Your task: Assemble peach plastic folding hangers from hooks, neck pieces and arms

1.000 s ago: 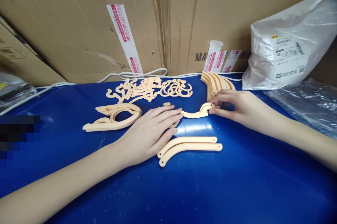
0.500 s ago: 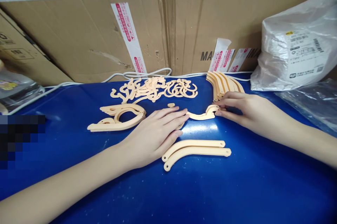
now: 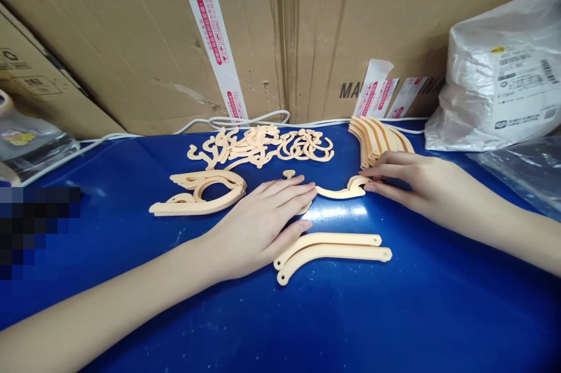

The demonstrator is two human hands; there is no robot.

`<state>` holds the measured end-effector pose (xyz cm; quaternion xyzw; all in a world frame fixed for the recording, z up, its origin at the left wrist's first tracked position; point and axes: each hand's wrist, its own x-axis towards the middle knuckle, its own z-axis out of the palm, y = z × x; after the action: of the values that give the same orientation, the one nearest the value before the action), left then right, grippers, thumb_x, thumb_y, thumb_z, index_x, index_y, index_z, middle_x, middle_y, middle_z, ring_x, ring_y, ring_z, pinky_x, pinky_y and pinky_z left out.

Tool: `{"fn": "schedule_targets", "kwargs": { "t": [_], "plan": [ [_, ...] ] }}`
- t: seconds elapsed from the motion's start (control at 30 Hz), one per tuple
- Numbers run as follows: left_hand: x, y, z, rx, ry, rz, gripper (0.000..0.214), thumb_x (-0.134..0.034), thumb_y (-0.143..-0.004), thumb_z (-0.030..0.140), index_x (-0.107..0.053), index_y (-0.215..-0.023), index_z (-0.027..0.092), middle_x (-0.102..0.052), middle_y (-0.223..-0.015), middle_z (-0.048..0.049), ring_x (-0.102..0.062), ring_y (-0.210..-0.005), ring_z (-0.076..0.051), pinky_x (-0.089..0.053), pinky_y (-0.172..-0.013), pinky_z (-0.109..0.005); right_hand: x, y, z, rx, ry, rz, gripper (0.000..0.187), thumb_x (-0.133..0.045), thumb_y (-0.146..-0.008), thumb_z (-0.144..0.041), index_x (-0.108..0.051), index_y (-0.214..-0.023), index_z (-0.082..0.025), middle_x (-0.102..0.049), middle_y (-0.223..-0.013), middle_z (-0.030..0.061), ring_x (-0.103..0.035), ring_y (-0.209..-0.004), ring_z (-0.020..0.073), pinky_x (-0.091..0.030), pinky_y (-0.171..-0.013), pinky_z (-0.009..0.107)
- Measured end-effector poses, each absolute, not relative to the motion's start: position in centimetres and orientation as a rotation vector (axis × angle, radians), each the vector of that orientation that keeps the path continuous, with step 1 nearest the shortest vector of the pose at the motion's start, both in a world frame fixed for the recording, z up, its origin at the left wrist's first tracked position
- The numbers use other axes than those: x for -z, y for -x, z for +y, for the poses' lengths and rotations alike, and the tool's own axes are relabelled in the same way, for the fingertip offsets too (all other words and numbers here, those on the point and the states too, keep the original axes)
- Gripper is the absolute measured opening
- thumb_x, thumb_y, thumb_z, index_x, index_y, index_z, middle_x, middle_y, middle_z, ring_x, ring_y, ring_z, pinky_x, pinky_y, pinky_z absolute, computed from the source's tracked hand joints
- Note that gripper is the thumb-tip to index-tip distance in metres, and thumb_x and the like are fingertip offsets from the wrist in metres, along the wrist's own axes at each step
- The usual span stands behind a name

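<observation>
A curved cream plastic hanger piece (image 3: 339, 190) lies on the blue table (image 3: 394, 314) between my hands. My left hand (image 3: 258, 227) rests flat on its left end, fingers stretched out. My right hand (image 3: 405, 177) pinches its right end with fingertips together. Two long curved arms (image 3: 333, 247) lie just in front of my left hand. A stack of curved pieces (image 3: 377, 139) stands behind my right hand. A heap of hook pieces (image 3: 263, 148) lies further back, and some larger shaped pieces (image 3: 199, 192) sit to the left.
Large cardboard boxes (image 3: 280, 40) wall off the back of the table. A white cable (image 3: 245, 123) runs along their base. A white plastic-wrapped package (image 3: 504, 80) sits at the right, clear plastic bags (image 3: 521, 171) beside it. Another clear bag (image 3: 26, 142) is at the left edge.
The view has shifted a little, so everything sits slightly further right. My hands stay on the same curved piece with hardly any movement.
</observation>
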<state>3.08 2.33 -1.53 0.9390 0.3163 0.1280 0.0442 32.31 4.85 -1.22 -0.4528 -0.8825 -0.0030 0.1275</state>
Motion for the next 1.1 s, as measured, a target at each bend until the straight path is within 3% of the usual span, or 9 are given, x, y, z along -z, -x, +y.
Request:
{"fn": "schedule_targets", "kwargs": {
  "t": [0.5,1.1],
  "plan": [
    [1.69,-3.01,2.39,-0.416,-2.818,0.989,0.044,-0.039,-0.098,0.036,-0.042,-0.137,0.016,-0.048,-0.141,-0.0056,-0.034,-0.135,-0.020,-0.033,-0.111,-0.039,1.00,-32.46,4.83,0.065,1.304,-2.605,0.034,-0.036,-0.097,-0.043,-0.063,-0.114,-0.031,-0.063,-0.105,0.0029,-0.061,-0.093,0.0206,-0.050,-0.080,0.036],
    [1.43,-2.95,2.32,-0.351,-2.821,0.981,0.043,-0.033,-0.100,0.041,-0.045,-0.137,0.022,-0.040,-0.148,-0.0035,-0.029,-0.139,-0.024,-0.031,-0.111,-0.046,0.59,-31.90,4.46,0.109,1.222,-2.598,0.027,-0.043,-0.095,-0.037,-0.066,-0.106,-0.027,-0.063,-0.100,0.0042,-0.061,-0.087,0.0206,-0.049,-0.077,0.036]
  ]
}}
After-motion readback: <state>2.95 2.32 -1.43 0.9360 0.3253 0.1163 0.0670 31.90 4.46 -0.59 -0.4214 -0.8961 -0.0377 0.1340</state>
